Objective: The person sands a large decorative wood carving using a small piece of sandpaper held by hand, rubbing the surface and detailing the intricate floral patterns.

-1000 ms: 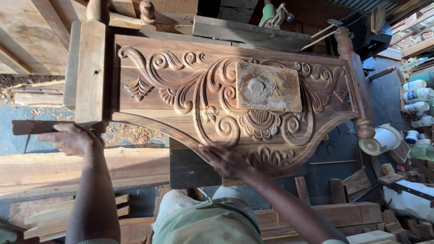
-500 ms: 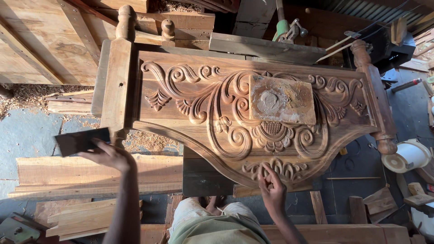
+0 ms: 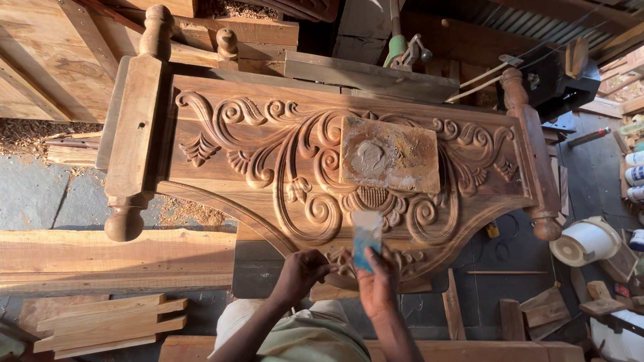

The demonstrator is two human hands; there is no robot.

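white labelled bottles stacked at right edge, white bucket below

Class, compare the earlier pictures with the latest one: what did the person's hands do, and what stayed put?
The left hand swung in from the left post to the carved panel's lower edge, no longer showing its dark piece. The right hand now holds up a small bluish sheet. The board with putty stayed on the panel.
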